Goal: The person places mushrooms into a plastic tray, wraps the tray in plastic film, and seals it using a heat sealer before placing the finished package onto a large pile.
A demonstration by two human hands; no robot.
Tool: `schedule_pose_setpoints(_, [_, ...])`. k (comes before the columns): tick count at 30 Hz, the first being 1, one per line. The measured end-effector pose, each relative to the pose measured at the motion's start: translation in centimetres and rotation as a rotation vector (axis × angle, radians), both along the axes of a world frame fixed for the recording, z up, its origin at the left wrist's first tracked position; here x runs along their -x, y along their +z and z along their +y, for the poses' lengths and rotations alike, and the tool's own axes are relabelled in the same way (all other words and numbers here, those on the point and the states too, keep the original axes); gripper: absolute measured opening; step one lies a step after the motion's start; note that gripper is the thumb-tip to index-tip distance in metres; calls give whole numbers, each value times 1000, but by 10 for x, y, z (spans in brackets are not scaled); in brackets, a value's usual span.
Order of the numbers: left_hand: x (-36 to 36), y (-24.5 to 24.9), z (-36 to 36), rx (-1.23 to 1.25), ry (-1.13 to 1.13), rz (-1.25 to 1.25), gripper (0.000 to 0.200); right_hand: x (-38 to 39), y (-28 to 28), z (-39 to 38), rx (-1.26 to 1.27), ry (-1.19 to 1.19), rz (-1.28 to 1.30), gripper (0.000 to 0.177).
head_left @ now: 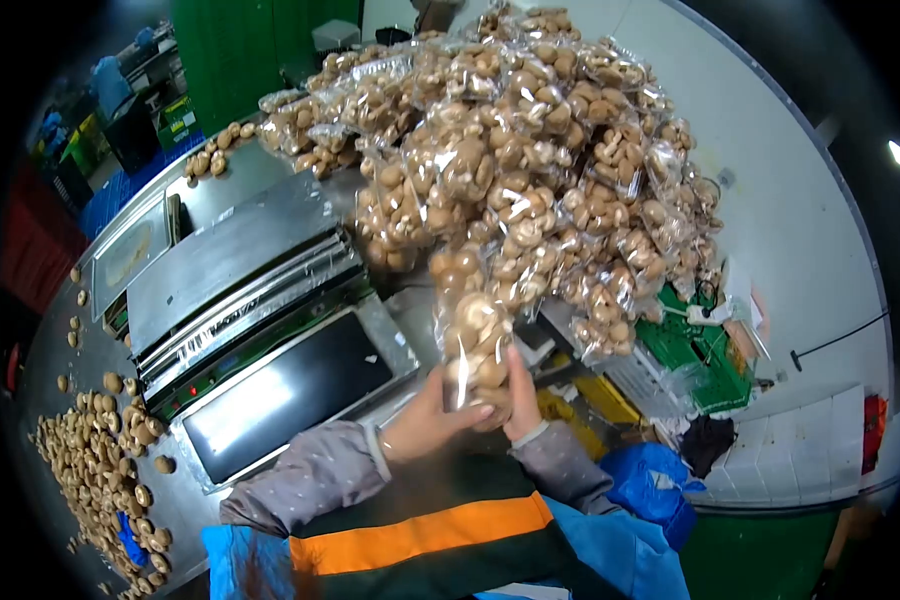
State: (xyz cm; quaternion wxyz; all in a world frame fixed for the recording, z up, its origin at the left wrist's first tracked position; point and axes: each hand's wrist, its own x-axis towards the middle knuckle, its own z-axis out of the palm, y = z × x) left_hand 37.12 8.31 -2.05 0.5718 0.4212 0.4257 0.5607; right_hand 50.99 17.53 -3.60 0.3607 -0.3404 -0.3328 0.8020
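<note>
Both of my hands hold one clear wrapped pack of brown mushrooms point(475, 345) upright in front of me. My left hand point(425, 420) grips its lower left side and my right hand point(520, 400) clasps its lower right side. The pack touches the bottom of a tall pile of similar wrapped mushroom packs point(530, 150) stacked on the steel table behind it. To the left of my hands sits a film wrapping machine point(260, 330) with a dark flat plate and a roll of clear film.
Loose mushrooms point(105, 440) lie heaped on the steel table at the left, and a few more point(210, 155) at the far end. Green crates point(700, 360) and a blue bag point(655, 480) stand on the right. Green and blue crates point(175, 120) fill the far left background.
</note>
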Motion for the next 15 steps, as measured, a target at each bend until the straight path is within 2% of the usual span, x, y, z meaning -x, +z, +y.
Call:
schedule_pose_setpoints(1, [-8, -17, 7, 76, 93, 142, 70, -3, -11, 6, -108, 2, 16, 44])
schedule_pose_setpoints(2, [-11, -15, 14, 93, 96, 151, 69, -9, -13, 13, -111, 9, 23, 45])
schedule_pose_setpoints(4, [-19, -13, 29, 85, 87, -99, 69, -25, -10, 30, -132, 20, 17, 47])
schedule_pose_setpoints(6, [-30, -5, 41, -17, 207, -88, 70, -28, 7, 54, -308, -62, -50, 51])
schedule_pose_setpoints(8, [-32, -2, 52, -62, 283, -112, 66, -37, 19, 104, -551, -152, -231, 60])
schedule_pose_setpoints(10, [-19, 2, 52, 128, 212, -174, 57, -40, 59, 159, -734, -266, -283, 65])
schedule_pose_setpoints(12, [-15, -4, 43, 267, 208, -252, 39, -36, 96, 224, -751, -384, -186, 67])
schedule_pose_setpoints(13, [-16, -10, 38, 335, 238, -272, 38, -30, 127, 249, -695, -359, -57, 66])
schedule_pose_setpoints(15, [-17, -19, 37, 394, 276, -287, 36, -21, 174, 312, -758, -222, 52, 66])
